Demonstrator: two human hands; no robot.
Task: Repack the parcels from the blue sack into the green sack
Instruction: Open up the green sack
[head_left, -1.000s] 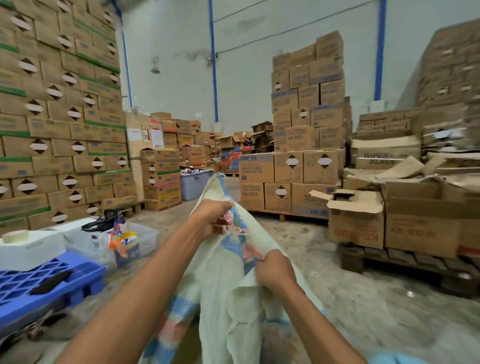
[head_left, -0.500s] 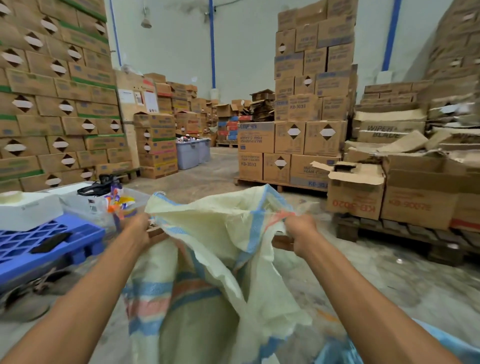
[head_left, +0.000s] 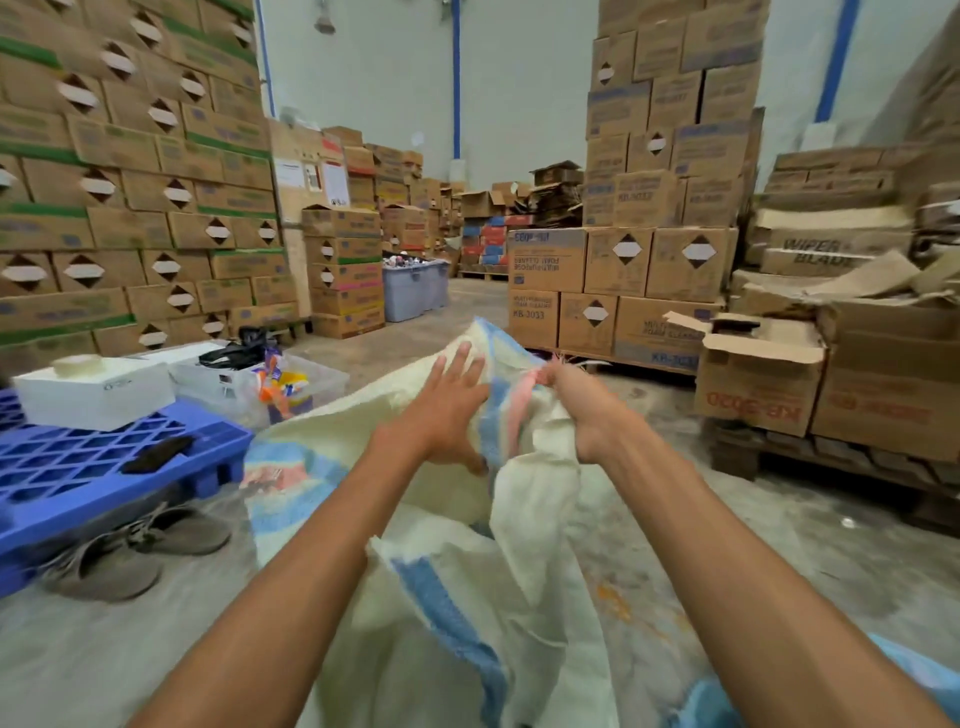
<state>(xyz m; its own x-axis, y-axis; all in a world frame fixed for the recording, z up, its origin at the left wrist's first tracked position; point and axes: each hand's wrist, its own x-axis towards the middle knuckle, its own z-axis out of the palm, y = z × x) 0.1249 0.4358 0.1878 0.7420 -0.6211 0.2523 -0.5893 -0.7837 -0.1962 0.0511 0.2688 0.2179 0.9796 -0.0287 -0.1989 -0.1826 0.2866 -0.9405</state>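
A: Hands?
B: Right hand (head_left: 582, 410) is fisted tight on the bunched, frayed rim of the woven sack (head_left: 467, 582). Left hand (head_left: 441, 415) is flat, fingers spread, pressing the sack's pale cloth just beside the right fist, gripping nothing.

A: Which sack is it?
B: Pale greenish-cream with blue and pink stripes; likely the green one, can't be sure. It drapes from the hands down between both forearms. A light blue fabric corner (head_left: 919, 670) shows under the right forearm, maybe the blue sack. No parcels visible.

A: Step?
B: Looks like opening the mouth. Better that the left hand pinch the opposite rim and pull away from the right, so the mouth gapes wide.

A: Clutter?
B: Left of the left arm: blue plastic pallet (head_left: 104, 467), white box (head_left: 93, 389) on it, grey shoes (head_left: 135, 551) near its edge. Right of the right hand: open carton (head_left: 758, 379) on a wooden pallet. Floor ahead is free.
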